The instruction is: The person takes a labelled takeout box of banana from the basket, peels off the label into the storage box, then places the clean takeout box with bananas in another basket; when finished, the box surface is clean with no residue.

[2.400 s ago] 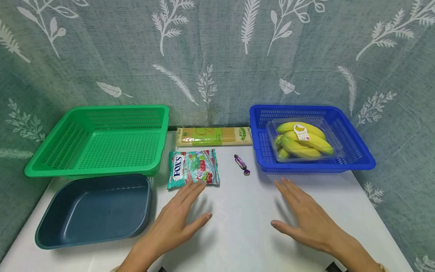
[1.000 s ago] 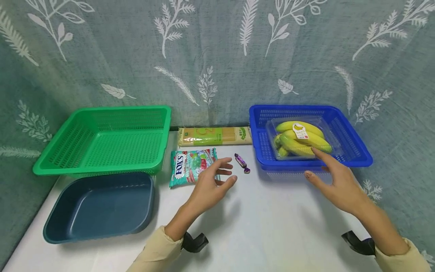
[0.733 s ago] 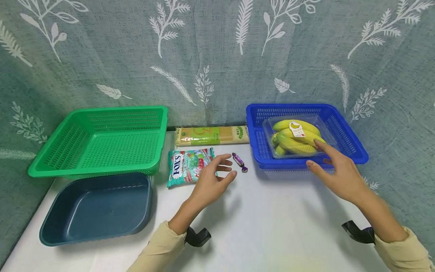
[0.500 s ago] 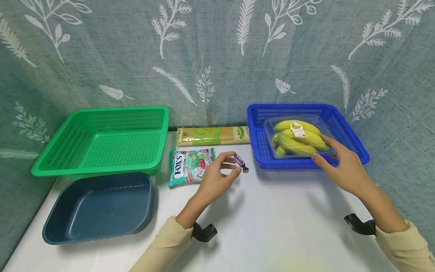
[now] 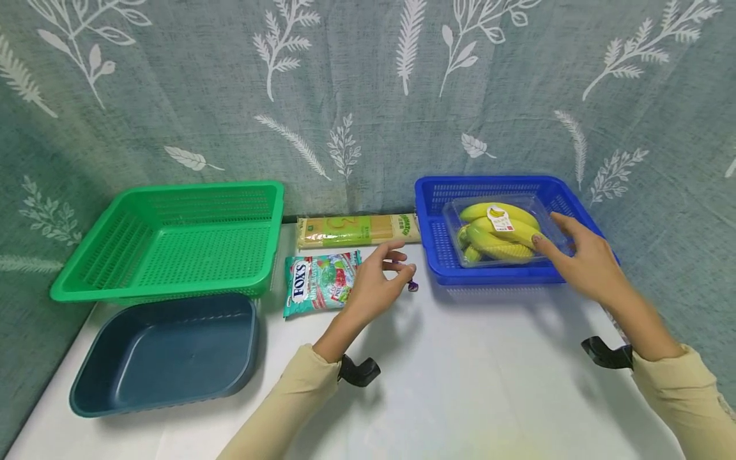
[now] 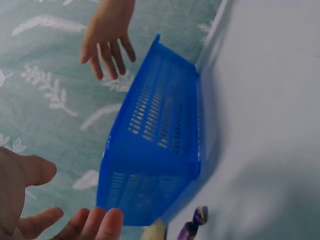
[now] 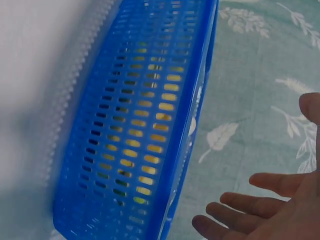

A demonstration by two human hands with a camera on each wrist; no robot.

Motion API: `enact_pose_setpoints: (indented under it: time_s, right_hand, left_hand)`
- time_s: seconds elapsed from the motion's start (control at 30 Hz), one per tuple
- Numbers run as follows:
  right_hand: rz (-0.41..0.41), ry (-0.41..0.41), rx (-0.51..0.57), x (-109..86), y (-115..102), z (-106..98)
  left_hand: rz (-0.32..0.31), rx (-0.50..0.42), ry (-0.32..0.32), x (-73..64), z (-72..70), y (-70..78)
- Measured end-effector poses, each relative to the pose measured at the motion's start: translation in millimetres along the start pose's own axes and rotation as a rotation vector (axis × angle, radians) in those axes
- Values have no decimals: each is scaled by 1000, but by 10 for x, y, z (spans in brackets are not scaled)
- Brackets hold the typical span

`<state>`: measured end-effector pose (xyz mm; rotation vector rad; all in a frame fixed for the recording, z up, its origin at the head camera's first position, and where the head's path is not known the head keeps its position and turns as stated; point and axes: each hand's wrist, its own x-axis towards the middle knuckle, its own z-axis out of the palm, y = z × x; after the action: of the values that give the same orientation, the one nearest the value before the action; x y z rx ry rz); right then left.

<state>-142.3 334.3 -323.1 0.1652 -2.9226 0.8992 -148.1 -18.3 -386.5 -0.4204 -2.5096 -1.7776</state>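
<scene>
My left hand hovers over a purple-wrapped candy, fingers relaxed and slightly bent, nothing between them. The hand hides most of the candy in the head view; the left wrist view shows its twisted end below the fingertips. My right hand is above the right side of the blue basket, thumb and fingers spread apart and holding nothing. Inside that basket lies a clear plastic box of bananas with a white label. The right thumb overlaps the box's right end in the head view.
A teal FOX'S candy bag lies left of my left hand. Behind it, a pack of spaghetti lies along the curtain. On the left stand a green basket and, in front of it, a dark blue tub.
My left hand has moved right and forward from beside the candy bag to over the purple candy. My right hand has moved right and forward to the blue basket's right side.
</scene>
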Motion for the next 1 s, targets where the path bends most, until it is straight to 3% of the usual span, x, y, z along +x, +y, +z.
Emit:
enact_pose_setpoints:
  time_s: [0.2, 0.43, 0.6, 1.0]
  right_hand:
    - [40, -27, -45, 201, 154, -36]
    - [110, -81, -77, 407, 331, -25]
    - [136, -106, -91, 529, 404, 25]
    - [187, -165, -61, 781, 555, 83]
  left_hand:
    - [-56, -59, 5, 131, 126, -18]
    - [-158, -192, -20, 274, 286, -7]
    - [-233, -226, 11, 335, 324, -12]
    - [-319, -336, 40, 551, 422, -46]
